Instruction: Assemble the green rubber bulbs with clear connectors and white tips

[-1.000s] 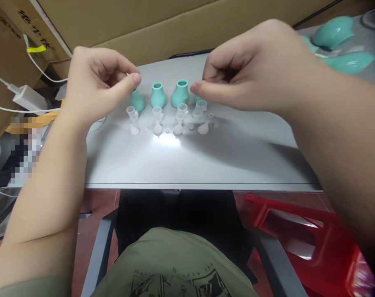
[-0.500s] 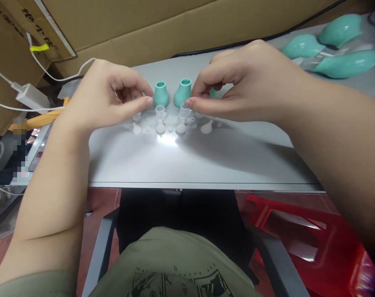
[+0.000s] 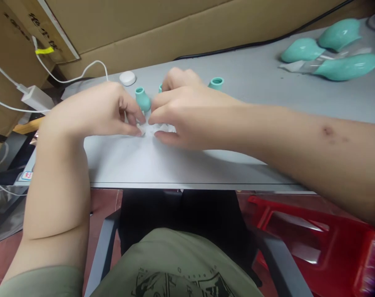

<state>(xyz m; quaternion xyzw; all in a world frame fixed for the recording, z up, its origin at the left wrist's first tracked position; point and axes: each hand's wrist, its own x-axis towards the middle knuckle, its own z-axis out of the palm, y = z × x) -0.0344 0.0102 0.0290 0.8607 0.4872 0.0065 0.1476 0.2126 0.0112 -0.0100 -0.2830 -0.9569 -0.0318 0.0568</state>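
My left hand (image 3: pixel 113 108) is at the left end of a group of small clear and white parts (image 3: pixel 159 128), its thumb and forefinger closed around a small whitish piece (image 3: pixel 141 128). Just behind those fingertips a teal bulb-shaped part (image 3: pixel 143 100) stands upright with its round opening on top. My right hand (image 3: pixel 187 109) reaches across the parts from the right, thumb and fingers apart, and hides most of them. Beyond its wrist the rim of another teal bulb-shaped part (image 3: pixel 216 83) shows. A third teal one is nearly covered by the right hand's knuckles.
A round white lid-like disc (image 3: pixel 127 78) lies behind the left hand. Several teal bulbs with clear necks (image 3: pixel 336 53) lie at the back right. Cardboard (image 3: pixel 144 29) walls the grey table (image 3: pixel 128 165) at the back. A white charger (image 3: pixel 39 99) with cables is at left.
My right hand has moved left and lowered over the small parts. My left hand has shifted slightly left and down to them. The teal parts stand farther apart, and the white disc is uncovered.
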